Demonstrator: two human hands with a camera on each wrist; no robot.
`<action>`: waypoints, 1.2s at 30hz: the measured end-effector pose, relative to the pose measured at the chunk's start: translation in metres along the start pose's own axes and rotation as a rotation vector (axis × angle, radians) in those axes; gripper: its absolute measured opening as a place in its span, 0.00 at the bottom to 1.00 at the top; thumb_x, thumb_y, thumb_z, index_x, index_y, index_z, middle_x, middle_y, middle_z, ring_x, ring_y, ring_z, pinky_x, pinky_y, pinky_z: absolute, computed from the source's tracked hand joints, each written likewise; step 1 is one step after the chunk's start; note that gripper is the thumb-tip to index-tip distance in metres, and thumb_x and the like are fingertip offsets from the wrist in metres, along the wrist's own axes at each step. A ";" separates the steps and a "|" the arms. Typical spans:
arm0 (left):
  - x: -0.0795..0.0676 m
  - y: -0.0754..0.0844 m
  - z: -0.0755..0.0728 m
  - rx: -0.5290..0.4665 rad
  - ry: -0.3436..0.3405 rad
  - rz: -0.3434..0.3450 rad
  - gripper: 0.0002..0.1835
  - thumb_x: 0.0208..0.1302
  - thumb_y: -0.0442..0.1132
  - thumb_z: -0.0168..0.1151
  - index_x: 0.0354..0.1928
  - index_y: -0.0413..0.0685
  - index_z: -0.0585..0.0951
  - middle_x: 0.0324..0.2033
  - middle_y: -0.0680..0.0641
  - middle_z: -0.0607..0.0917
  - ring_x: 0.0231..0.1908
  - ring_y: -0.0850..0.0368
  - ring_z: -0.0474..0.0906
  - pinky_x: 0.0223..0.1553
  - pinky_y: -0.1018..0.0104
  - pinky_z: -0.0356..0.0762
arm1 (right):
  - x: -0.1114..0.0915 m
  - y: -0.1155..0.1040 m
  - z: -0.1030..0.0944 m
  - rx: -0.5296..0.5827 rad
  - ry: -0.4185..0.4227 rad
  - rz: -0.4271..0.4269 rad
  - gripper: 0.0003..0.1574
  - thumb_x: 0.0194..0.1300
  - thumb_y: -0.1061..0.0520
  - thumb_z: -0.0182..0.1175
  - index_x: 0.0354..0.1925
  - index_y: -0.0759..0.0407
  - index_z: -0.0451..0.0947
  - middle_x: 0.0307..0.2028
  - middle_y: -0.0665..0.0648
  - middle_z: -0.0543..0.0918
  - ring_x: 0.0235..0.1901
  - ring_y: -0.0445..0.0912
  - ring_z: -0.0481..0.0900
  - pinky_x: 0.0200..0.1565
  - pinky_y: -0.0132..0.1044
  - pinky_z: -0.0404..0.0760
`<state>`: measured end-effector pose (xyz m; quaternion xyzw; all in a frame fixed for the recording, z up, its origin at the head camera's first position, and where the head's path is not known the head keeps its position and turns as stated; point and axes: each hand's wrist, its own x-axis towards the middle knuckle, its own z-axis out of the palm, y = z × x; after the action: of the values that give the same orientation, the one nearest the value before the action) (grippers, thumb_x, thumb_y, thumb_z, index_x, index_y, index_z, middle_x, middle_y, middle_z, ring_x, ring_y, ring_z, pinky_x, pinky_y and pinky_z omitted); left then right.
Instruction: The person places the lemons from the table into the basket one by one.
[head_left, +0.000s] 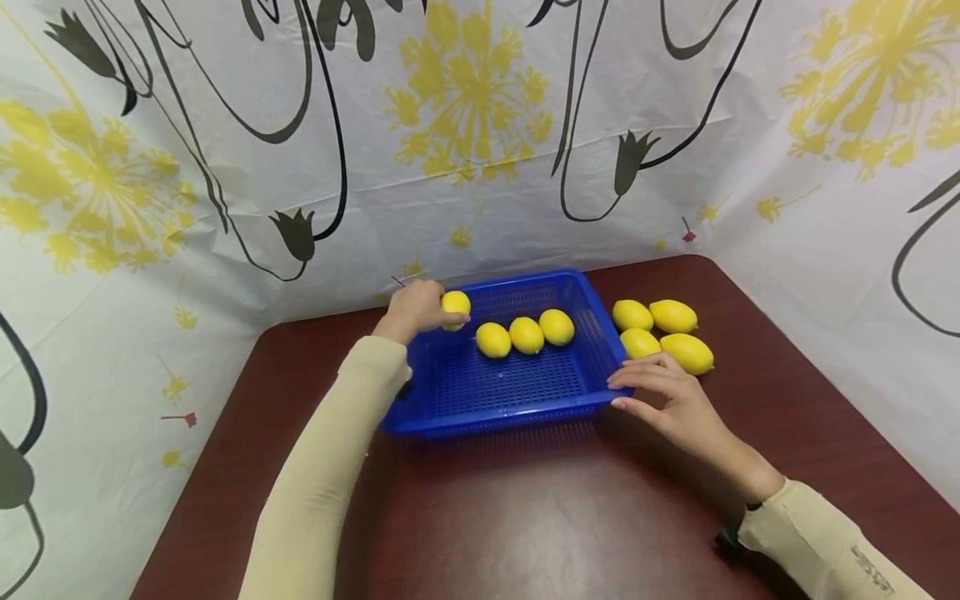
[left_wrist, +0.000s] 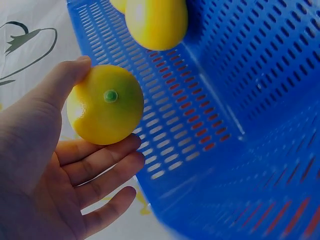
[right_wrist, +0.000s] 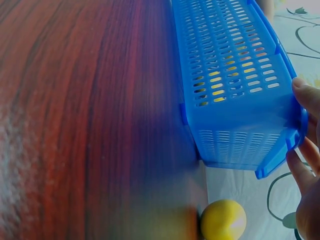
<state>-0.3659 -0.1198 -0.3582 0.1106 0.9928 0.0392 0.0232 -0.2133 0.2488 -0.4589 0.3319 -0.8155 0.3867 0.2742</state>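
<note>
My left hand (head_left: 417, 312) pinches a yellow lemon (head_left: 456, 309) between thumb and fingers, over the left end of a blue plastic basket (head_left: 502, 412). In the left wrist view, this lemon (left_wrist: 106, 105) shows a green stem end, and the outer fingers are loosely bent below it. Three more lemons (head_left: 527, 335) lie in a row inside the basket. At the basket's front right corner, my right hand (head_left: 678, 408) grips the rim. The right wrist view shows its thumb and fingers on either side of the rim (right_wrist: 298, 117).
Several lemons (head_left: 673, 317) sit on the dark red-brown table (head_left: 525, 517) just right of the basket, beyond my right hand. A white cloth with yellow and grey flower prints (head_left: 480, 208) hangs behind the table and along both sides.
</note>
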 end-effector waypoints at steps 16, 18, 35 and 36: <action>0.006 0.006 0.029 0.057 -0.091 -0.030 0.31 0.54 0.71 0.64 0.22 0.52 0.69 0.21 0.52 0.65 0.24 0.56 0.65 0.25 0.63 0.65 | -0.002 0.002 0.000 0.023 -0.021 0.064 0.23 0.46 0.69 0.76 0.42 0.52 0.87 0.43 0.51 0.89 0.54 0.46 0.75 0.60 0.21 0.66; 0.006 0.007 0.031 0.060 -0.107 -0.039 0.30 0.54 0.71 0.64 0.24 0.51 0.71 0.21 0.52 0.66 0.24 0.56 0.66 0.25 0.63 0.65 | -0.002 0.003 0.000 0.030 -0.013 0.052 0.25 0.45 0.70 0.76 0.42 0.50 0.87 0.43 0.52 0.89 0.54 0.46 0.75 0.60 0.21 0.67; 0.009 0.010 0.044 0.062 -0.162 -0.050 0.29 0.56 0.70 0.64 0.27 0.50 0.76 0.21 0.52 0.69 0.23 0.57 0.68 0.23 0.66 0.66 | -0.001 0.001 0.001 0.043 -0.005 0.037 0.25 0.45 0.71 0.75 0.42 0.52 0.87 0.43 0.52 0.89 0.53 0.48 0.75 0.59 0.22 0.67; 0.009 0.010 0.044 0.060 -0.160 -0.050 0.29 0.56 0.70 0.64 0.27 0.50 0.76 0.21 0.52 0.70 0.24 0.56 0.69 0.23 0.66 0.66 | -0.001 0.001 0.001 0.042 -0.004 0.039 0.25 0.44 0.71 0.75 0.42 0.52 0.87 0.43 0.52 0.89 0.53 0.47 0.75 0.59 0.22 0.67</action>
<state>-0.3700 -0.1052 -0.4020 0.0895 0.9909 0.0000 0.1003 -0.2135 0.2488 -0.4607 0.3223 -0.8142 0.4084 0.2577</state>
